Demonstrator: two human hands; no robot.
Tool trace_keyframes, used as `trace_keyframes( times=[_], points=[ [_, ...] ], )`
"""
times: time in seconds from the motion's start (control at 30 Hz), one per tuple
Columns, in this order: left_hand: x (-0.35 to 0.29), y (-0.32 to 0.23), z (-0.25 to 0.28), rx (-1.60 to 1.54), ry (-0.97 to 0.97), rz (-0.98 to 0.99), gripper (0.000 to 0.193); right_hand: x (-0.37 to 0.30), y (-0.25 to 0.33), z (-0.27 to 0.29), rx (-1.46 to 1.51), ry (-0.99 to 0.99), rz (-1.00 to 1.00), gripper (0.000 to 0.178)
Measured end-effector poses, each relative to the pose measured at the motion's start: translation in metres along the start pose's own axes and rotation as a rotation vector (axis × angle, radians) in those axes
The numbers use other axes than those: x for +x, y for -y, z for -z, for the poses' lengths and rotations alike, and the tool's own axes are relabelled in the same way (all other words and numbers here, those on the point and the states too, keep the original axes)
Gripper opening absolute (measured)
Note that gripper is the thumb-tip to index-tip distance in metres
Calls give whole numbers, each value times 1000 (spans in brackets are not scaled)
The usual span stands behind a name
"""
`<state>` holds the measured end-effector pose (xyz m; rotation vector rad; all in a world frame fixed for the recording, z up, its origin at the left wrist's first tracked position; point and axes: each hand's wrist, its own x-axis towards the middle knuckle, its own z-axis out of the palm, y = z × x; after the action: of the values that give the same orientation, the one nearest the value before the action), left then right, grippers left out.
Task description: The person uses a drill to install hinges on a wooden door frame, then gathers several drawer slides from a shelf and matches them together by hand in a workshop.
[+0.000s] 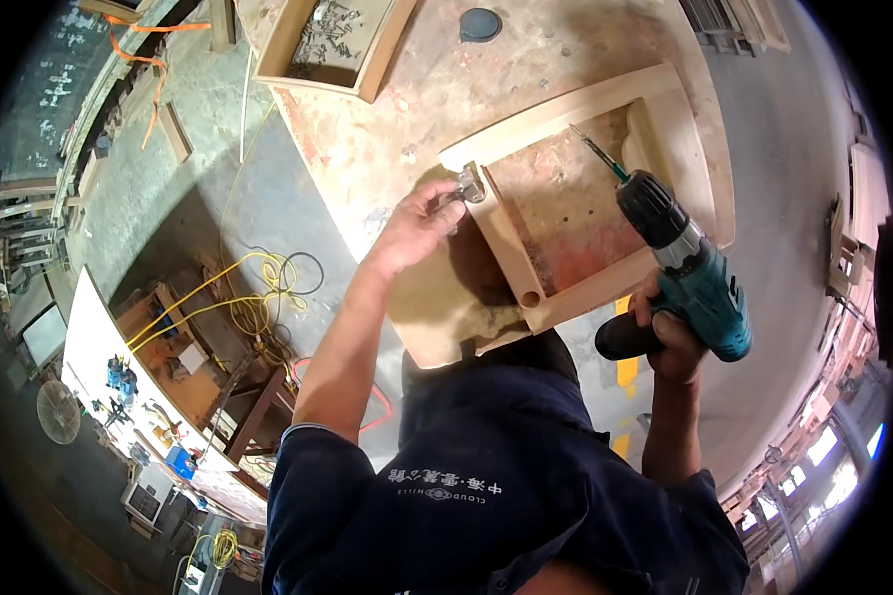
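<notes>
Left hand (pixel 414 228) pinches a hinge (pixel 471 185), apparently; right hand (pixel 677 349) grips teal drill (pixel 702 293); shirt (pixel 367 535) bears white lettering (pixel 445 489).

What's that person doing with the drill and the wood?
The person's left grip holds what looks like a metal hinge at the far left corner of a wooden frame lying on the worktable. The right grip holds a teal drill, its bit above the frame, apart from the hinge. A wooden box with small metal pieces sits farther back.
</notes>
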<state>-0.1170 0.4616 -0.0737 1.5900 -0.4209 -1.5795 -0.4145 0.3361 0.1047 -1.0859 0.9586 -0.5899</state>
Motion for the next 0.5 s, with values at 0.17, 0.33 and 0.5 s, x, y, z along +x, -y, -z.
trace_keyframes(
  times=[0.17,0.33,0.5],
  points=[
    [-4,6,0,-23,-43,-139,36,-3,-6,0,-42,28,-12,49],
    [-10,-9,-16,833,-289,-563,53,-1,-10,-2,-66,117,-6,54],
    [3,29,-8,989,-326,-658,54,-5,-9,-8,-47,67,-37,52]
  ],
)
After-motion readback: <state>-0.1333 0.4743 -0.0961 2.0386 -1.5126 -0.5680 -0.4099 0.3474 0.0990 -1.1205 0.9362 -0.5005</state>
